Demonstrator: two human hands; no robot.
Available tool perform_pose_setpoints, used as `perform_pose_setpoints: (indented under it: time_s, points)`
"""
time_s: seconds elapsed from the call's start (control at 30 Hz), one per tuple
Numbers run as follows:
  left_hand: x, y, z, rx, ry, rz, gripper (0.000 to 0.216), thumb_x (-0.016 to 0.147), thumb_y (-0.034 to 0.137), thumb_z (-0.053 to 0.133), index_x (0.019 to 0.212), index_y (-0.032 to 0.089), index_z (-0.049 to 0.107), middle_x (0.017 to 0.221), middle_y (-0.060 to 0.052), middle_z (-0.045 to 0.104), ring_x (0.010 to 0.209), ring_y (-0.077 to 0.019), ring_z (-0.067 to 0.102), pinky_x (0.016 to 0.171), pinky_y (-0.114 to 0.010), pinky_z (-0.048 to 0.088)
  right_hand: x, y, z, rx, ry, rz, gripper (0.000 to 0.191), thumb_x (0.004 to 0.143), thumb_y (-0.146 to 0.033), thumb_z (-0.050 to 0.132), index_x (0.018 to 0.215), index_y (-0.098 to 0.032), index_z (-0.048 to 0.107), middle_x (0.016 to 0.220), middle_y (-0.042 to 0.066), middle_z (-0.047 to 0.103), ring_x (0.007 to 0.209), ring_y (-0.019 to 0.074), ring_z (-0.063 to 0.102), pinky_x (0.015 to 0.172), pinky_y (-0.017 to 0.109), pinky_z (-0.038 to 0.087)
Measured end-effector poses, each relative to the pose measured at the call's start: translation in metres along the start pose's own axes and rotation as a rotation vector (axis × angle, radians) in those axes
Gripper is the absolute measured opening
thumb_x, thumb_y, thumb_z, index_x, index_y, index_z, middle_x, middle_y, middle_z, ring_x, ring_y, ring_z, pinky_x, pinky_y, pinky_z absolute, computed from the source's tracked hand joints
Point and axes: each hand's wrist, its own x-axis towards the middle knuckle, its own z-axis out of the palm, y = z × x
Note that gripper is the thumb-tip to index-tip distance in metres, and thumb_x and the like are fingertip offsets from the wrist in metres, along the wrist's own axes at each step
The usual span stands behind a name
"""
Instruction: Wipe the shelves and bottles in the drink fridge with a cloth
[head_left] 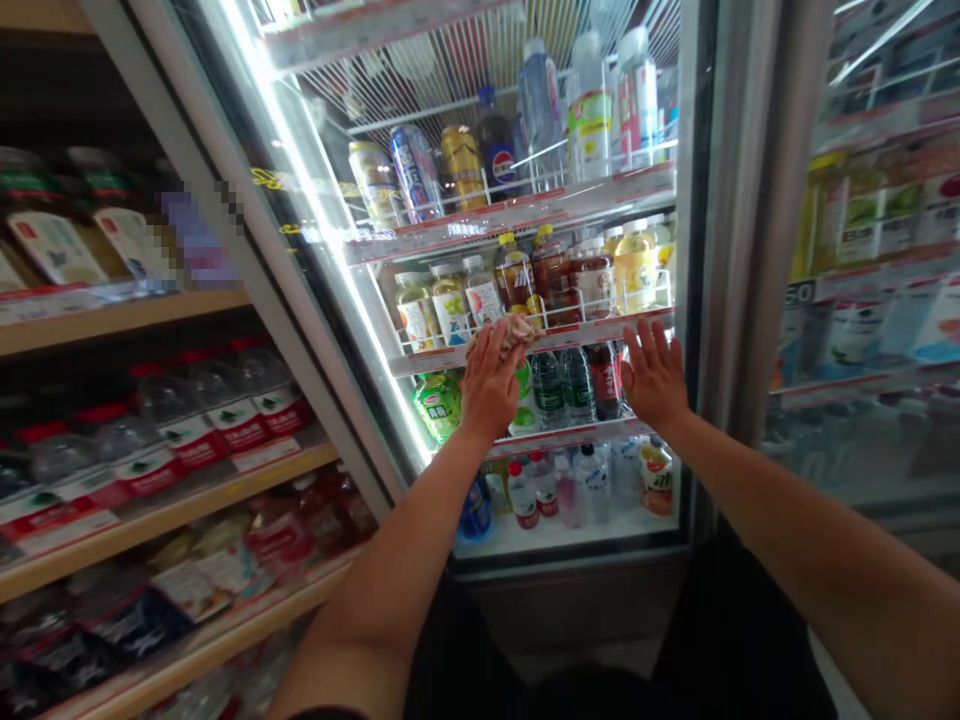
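My left hand (491, 390) reaches up to the middle of the lit drinks fridge and is closed on a crumpled, light brownish cloth (514, 335). The cloth seems pressed against the fridge's glass door (487, 225), in front of a shelf edge. Farther right, my right hand (656, 375) has its fingers spread and holds nothing. Its palm faces the glass near the door's right side; whether it touches cannot be made out. Behind the hands stand juice and tea bottles (517, 275), with dark green water bottles (577, 385) one shelf lower.
Wooden shelves (300, 465) with red-capped bottles (176, 440) run along the left. A metal door frame (739, 250) separates this fridge from another glass-fronted drinks cabinet (870, 280) at right. Cans (416, 175) and small bottles (525, 495) fill the upper and bottom shelves.
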Motion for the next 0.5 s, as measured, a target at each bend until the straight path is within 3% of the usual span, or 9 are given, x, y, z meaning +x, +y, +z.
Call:
perform_pose_setpoints:
  time_s: [0.1,0.27,0.5]
  points:
    - [0.0,-0.001,-0.002,-0.003,-0.022,0.04,0.054,0.092,0.006,0.049,0.142,0.025,0.054,0.167,-0.004,0.03,0.156,-0.0286,0.019,0.127,-0.055,0.028,0.0,0.0,0.0,-0.002,0.003,0.0,0.065,0.102,-0.033,0.038,0.163,-0.025,0.018,0.166,0.011,0.032,0.155,0.0288,0.023,0.123,0.058,0.022]
    - [-0.001,0.002,-0.001,0.017,0.007,-0.048,0.053,0.093,0.009,0.048,0.142,0.025,0.054,0.167,-0.004,0.029,0.156,-0.0286,0.02,0.127,-0.057,0.028,0.0,-0.001,-0.001,0.002,0.003,0.008,0.063,0.102,-0.032,0.038,0.162,-0.023,0.022,0.165,0.013,0.034,0.154,0.0303,0.027,0.122,0.06,0.023]
    - [-0.007,0.007,-0.001,0.003,-0.094,0.012,0.049,0.093,0.009,0.048,0.139,0.024,0.058,0.165,-0.004,0.033,0.156,-0.0268,0.021,0.126,-0.055,0.03,-0.002,-0.001,-0.005,-0.009,-0.002,-0.007,0.061,0.101,-0.031,0.038,0.16,-0.022,0.028,0.162,0.014,0.039,0.153,0.0312,0.029,0.121,0.06,0.027]
